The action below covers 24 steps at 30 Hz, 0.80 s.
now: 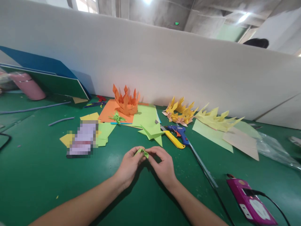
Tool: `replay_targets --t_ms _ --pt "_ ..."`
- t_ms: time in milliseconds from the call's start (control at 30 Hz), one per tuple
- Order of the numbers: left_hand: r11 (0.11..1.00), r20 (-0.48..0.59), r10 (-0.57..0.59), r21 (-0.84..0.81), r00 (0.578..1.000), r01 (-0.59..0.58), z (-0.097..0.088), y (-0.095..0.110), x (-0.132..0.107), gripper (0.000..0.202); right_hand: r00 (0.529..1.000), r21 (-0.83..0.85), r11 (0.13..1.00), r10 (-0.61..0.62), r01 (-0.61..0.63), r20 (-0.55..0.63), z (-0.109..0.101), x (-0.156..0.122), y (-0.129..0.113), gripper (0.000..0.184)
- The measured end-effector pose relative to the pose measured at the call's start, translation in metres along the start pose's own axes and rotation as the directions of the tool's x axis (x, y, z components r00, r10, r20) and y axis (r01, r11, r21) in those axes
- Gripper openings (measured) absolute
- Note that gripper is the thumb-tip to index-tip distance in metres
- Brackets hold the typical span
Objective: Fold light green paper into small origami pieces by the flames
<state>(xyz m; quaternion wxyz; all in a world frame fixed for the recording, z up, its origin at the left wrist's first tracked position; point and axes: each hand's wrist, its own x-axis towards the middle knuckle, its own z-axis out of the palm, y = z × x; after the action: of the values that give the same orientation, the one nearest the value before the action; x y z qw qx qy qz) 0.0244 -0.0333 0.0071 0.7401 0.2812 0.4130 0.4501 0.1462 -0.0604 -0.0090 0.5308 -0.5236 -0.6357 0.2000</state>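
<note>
A small folded piece of light green paper [143, 153] is pinched between both hands, above the green tabletop. My left hand [131, 163] grips it from the left with thumb and fingers. From the right, my right hand [162, 164] pinches its other edge between thumb and forefinger. Part of the paper is hidden behind the fingers. Beyond the hands lie pointed pieces of folded green paper [152, 131] and a yellow utility knife [174, 139]. A green paper flower [118, 118] rests farther left.
Against the back wall stand an orange paper crown [128, 105] and a yellow paper crown [180, 112]. A blue glue gun [180, 131] lies right of the knife. A pixelated phone-shaped object [83, 138] is at left. At lower right sits a magenta power strip [250, 201] with a plugged-in cord.
</note>
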Motion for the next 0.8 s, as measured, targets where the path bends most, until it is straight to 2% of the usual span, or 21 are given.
replay_targets --t_ms 333,500,800 --pt "0.997 -0.06 -0.018 -0.076 0.998 0.013 0.0019 0.0027 -0.0048 0.036 0.999 0.072 0.997 0.038 -0.035 -0.034 -0.0001 0.0015 0.0013 0.013" --pt "0.999 0.003 -0.021 -0.047 1.0 0.021 -0.0003 0.001 -0.004 0.031 0.998 0.13 0.99 0.065 -0.062 -0.02 -0.0007 0.0013 0.0012 0.009" --pt "0.994 0.091 -0.046 -0.099 0.995 0.055 0.0014 0.0045 -0.0091 0.022 0.99 0.36 0.924 0.138 -0.126 -0.008 0.0 0.0028 0.0021 0.007"
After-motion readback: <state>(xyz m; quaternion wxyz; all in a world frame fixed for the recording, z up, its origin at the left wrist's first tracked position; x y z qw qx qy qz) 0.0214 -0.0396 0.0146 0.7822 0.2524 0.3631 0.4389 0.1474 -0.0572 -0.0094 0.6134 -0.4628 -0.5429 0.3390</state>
